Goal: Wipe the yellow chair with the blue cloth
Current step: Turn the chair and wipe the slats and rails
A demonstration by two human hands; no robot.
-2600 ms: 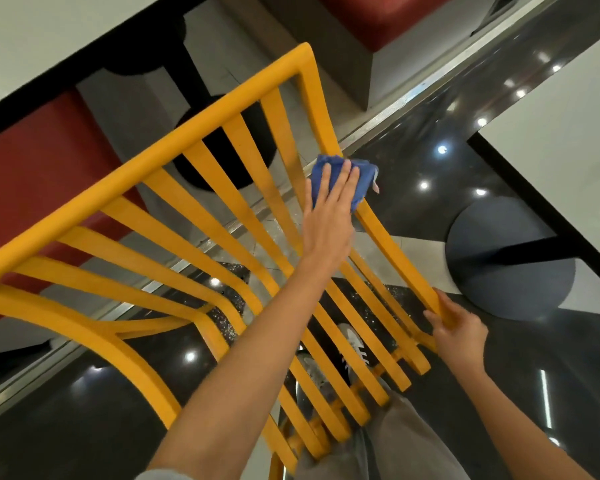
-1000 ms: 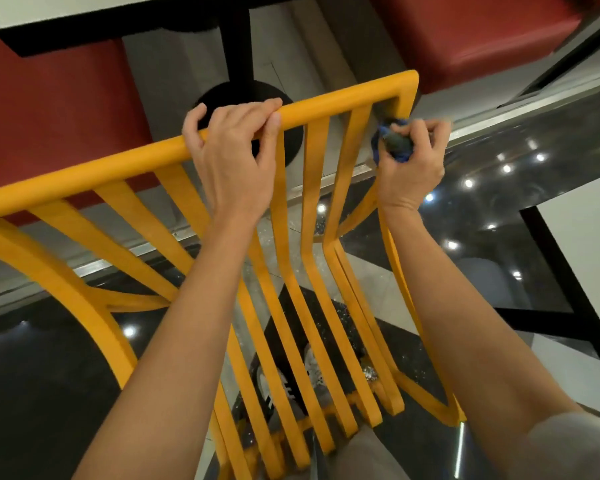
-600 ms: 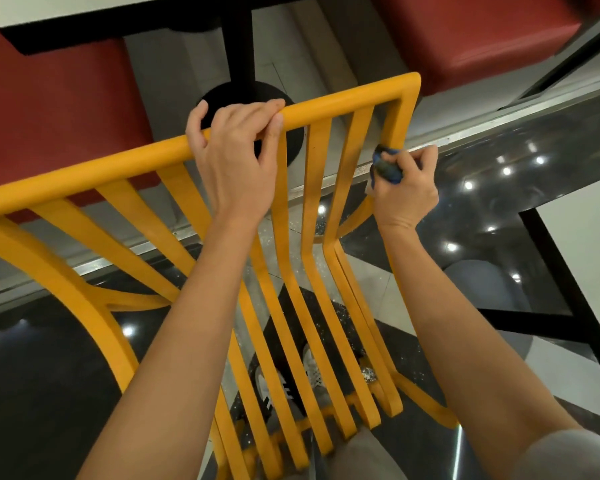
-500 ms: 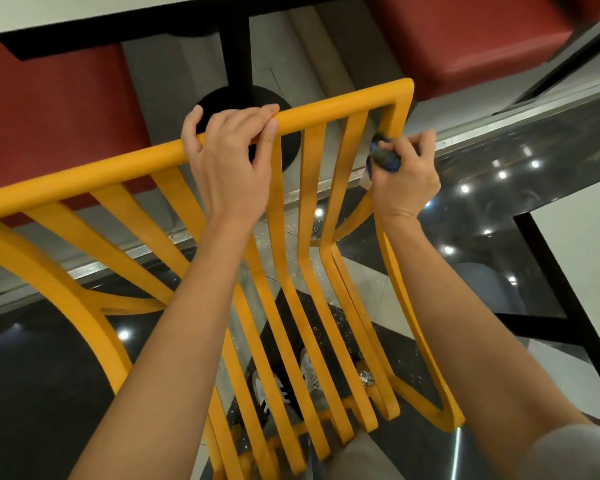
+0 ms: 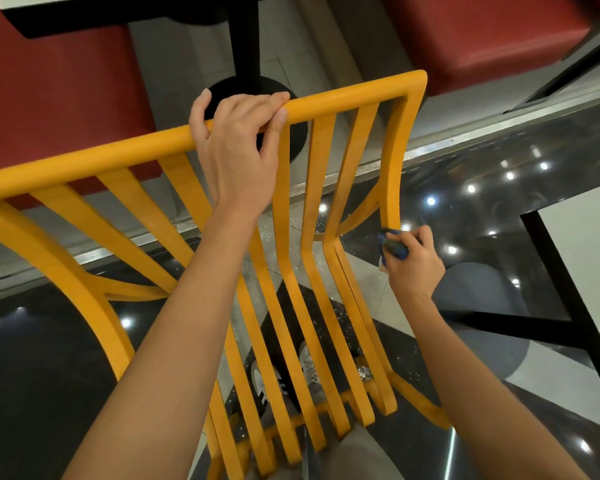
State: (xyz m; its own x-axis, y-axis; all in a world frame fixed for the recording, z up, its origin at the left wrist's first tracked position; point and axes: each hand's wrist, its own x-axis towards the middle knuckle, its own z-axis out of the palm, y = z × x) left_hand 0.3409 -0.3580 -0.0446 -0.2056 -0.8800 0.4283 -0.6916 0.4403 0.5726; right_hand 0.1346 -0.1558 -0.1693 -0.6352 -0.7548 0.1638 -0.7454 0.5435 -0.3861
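Note:
The yellow chair [image 5: 125, 154] fills the view, tilted so its slatted back and seat run from the top rail down toward my legs. My left hand [image 5: 238, 147] grips the top rail near its middle, fingers curled over it. My right hand [image 5: 413, 261] holds the bunched blue cloth [image 5: 394, 245] against the chair's right side post, about halfway down where the post bends. Most of the cloth is hidden inside my fist.
A black table pedestal and round base [image 5: 246, 64] stand just beyond the top rail. Red upholstered benches [image 5: 482, 32] sit at far left and right. A second round table base [image 5: 482, 317] lies on the glossy dark floor at right. My shoes [image 5: 281, 375] show under the slats.
My right hand has slid the cloth down the right side post, from near the top corner to the bend. My left hand stays on the top rail.

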